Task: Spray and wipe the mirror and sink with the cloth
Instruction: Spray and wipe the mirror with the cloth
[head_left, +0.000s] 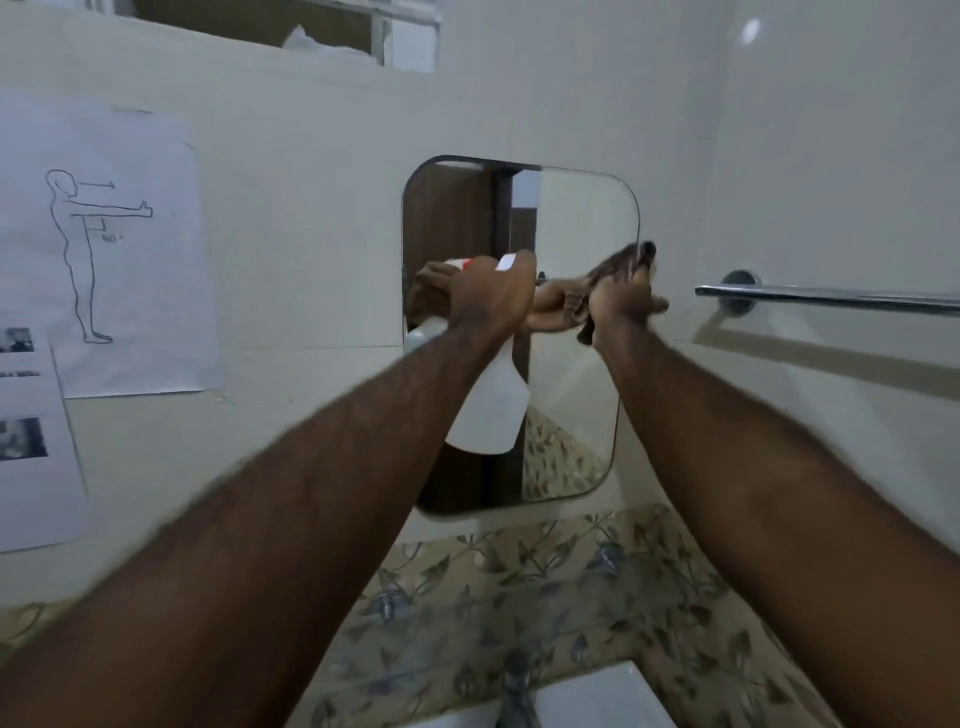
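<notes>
A rounded rectangular mirror (576, 208) hangs on the cream wall ahead. My left hand (491, 299) grips the neck of a white spray bottle (491, 410), held up in front of the mirror's middle, with the bottle body hanging below my fist. My right hand (623, 301) presses a brown cloth (631, 260) against the mirror's right edge. Both hands show reflected in the glass. At the bottom edge lies the white sink (597, 696) with a grey tap (517, 686), partly cut off.
A chrome towel rail (831, 299) runs along the wall to the right of the mirror. Paper sheets with a standing figure drawing (104, 244) are stuck on the wall at left. Floral tiles (519, 587) cover the wall below the mirror.
</notes>
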